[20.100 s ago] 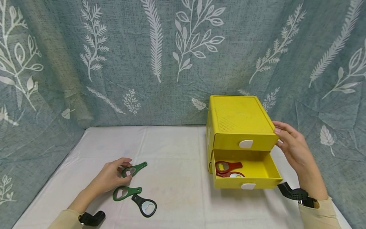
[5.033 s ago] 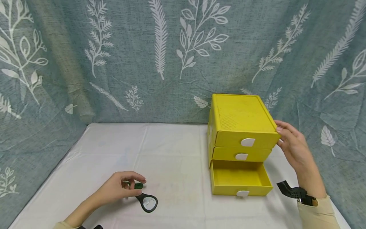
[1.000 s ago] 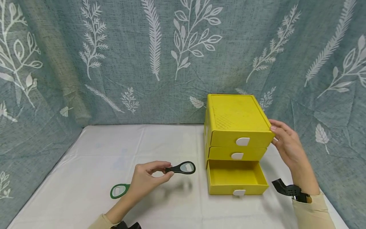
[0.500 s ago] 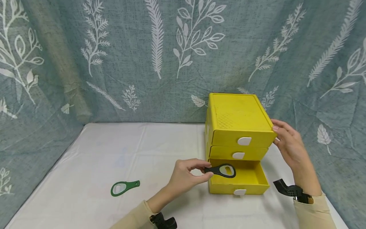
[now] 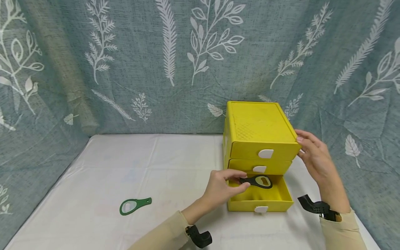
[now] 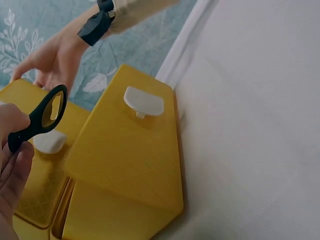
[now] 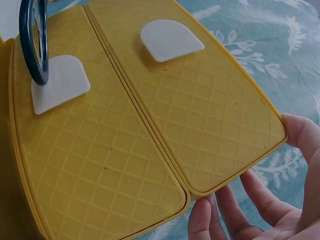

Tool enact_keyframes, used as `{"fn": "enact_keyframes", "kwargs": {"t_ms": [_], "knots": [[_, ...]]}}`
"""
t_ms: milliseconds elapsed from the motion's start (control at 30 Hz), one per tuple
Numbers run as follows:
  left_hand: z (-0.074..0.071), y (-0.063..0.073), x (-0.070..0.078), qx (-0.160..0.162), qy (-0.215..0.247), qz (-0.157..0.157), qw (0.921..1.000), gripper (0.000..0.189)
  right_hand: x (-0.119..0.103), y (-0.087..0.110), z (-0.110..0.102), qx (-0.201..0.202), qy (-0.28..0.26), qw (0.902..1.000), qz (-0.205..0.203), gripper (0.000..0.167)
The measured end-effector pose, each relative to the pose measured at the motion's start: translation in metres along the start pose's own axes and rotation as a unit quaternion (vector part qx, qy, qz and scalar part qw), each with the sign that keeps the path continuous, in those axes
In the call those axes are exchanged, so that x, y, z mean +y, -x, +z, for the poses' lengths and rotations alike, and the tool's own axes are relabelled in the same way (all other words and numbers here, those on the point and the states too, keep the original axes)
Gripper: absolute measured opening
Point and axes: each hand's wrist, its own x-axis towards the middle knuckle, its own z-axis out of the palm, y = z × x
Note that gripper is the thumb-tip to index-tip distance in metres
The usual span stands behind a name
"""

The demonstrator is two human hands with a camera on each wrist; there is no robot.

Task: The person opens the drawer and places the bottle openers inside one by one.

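My left hand pinches a black bottle opener by its handle end, thumb and fingers together. The opener's ring end hangs over the pulled-out bottom drawer of a yellow drawer cabinet. In the left wrist view, the bottle opener overlaps the cabinet's fronts. My right hand rests against the cabinet's right side near the top front corner. Its fingers lie loosely bent along the side in the right wrist view. On the table to the left lies a green bottle opener.
The two upper drawers are closed, each with a white pull tab. A white cloth covers the table, and a blue-green leaf-patterned curtain hangs behind it. Both wrists wear a black strap device.
The middle drawer with red bottle openers is closed; the bottom one is pulled out. One green opener has left the table. My left hand has carried the black opener right, over the drawer.
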Motion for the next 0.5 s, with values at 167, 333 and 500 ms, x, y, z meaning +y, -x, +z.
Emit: {"fn": "enact_keyframes", "kwargs": {"t_ms": [167, 333, 500], "knots": [[0.006, -0.001, -0.017, -0.012, -0.004, -0.014, 0.9998, 0.02, 0.0, 0.0, 0.0, 0.003, 0.002, 1.0, 0.0, 0.028], [0.004, 0.0, -0.023, -0.033, -0.009, -0.022, 0.9992, 0.022, -0.001, 0.0, 0.0, 0.005, 0.007, 1.0, 0.0, 0.028], [-0.006, 0.007, -0.023, -0.041, -0.043, 0.021, 0.998, 0.024, -0.001, 0.0, 0.001, 0.004, 0.005, 1.0, 0.002, 0.028]]}}
